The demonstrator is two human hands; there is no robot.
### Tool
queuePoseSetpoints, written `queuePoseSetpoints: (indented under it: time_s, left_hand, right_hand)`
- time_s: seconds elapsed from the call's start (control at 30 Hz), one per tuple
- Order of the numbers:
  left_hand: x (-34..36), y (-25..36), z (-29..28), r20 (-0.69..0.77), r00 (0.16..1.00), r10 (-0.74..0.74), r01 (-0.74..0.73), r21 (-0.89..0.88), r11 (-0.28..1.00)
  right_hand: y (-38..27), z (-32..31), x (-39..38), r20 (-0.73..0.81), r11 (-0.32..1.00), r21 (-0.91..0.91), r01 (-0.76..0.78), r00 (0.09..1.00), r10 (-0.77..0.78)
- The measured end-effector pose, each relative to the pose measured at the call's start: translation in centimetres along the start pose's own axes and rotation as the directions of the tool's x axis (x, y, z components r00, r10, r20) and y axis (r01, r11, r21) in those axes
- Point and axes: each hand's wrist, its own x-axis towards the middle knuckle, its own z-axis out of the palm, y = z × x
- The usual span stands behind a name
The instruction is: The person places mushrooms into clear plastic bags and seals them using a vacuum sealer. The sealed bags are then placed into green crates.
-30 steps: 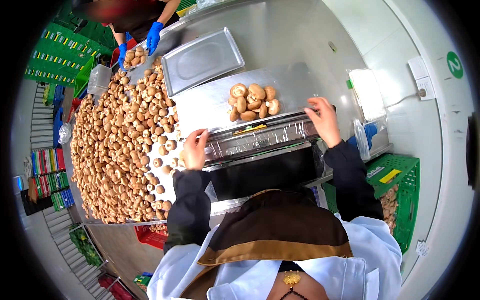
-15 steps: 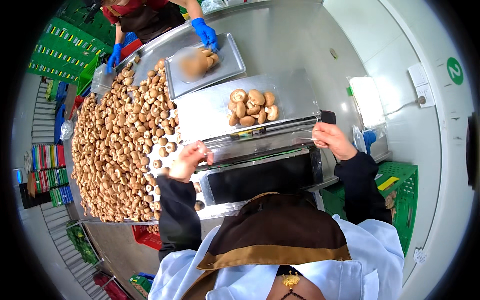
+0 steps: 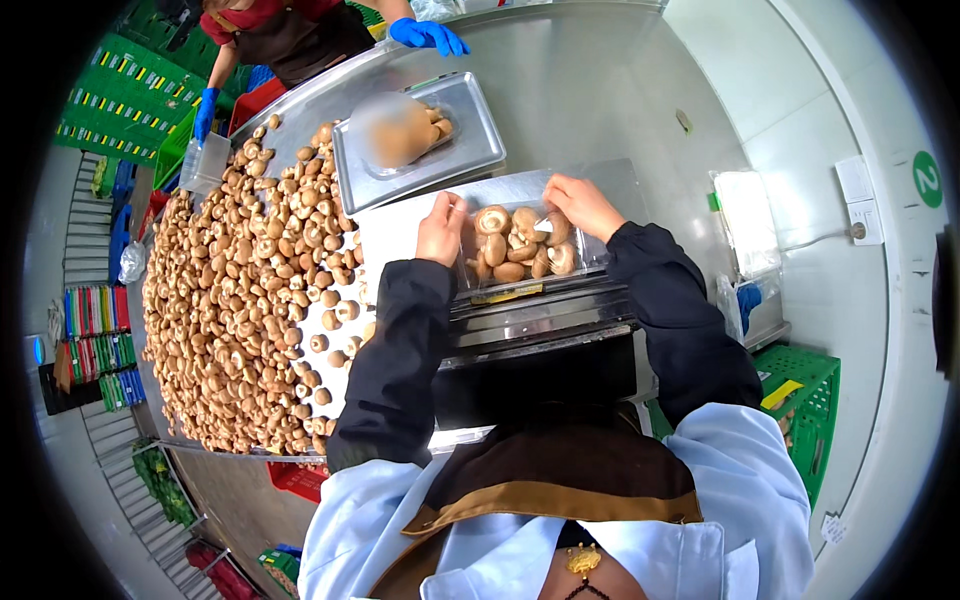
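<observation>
A clear tray of brown mushrooms (image 3: 512,246) sits on the metal plate of a wrapping machine (image 3: 530,328). Thin, shiny clear plastic film lies over the mushrooms. My left hand (image 3: 440,229) is closed, its fingers pinching the film at the left far corner of the tray. At the right far corner, my right hand (image 3: 583,207) is also closed on the film. A small white patch, perhaps glare or a film edge, shows beside the right fingertips. The exact grip of both hands is partly hidden by the fingers.
Loose mushrooms (image 3: 240,300) form a large heap on the steel table at left. Beyond the machine lies a metal tray (image 3: 470,110) with more mushrooms, partly blurred. A co-worker's blue-gloved hand (image 3: 428,36) rests near it. A green crate (image 3: 815,400) stands at right.
Both hands have moved away from me, from the machine's near side to the far corners of the mushroom tray, drawing film over it. The co-worker's gloved hand has left the metal tray.
</observation>
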Motion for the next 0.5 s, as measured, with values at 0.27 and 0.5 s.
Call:
queuePoseSetpoints:
  time_s: [0.27, 0.5]
  left_hand:
    - [-5.0, 1.7, -1.5, 0.181, 0.981, 0.077, -0.046, -0.170, 0.984]
    - [-16.1, 4.3, -1.2, 0.387, 0.856, -0.342, 0.429, -0.163, 0.888]
  right_hand:
    - [-3.6, -0.7, -4.8, 0.090, 0.980, 0.189, 0.062, 0.993, -0.081]
    - [-8.2, 0.0, -16.9, 0.245, 0.858, 0.359, -0.367, 0.924, 0.293]
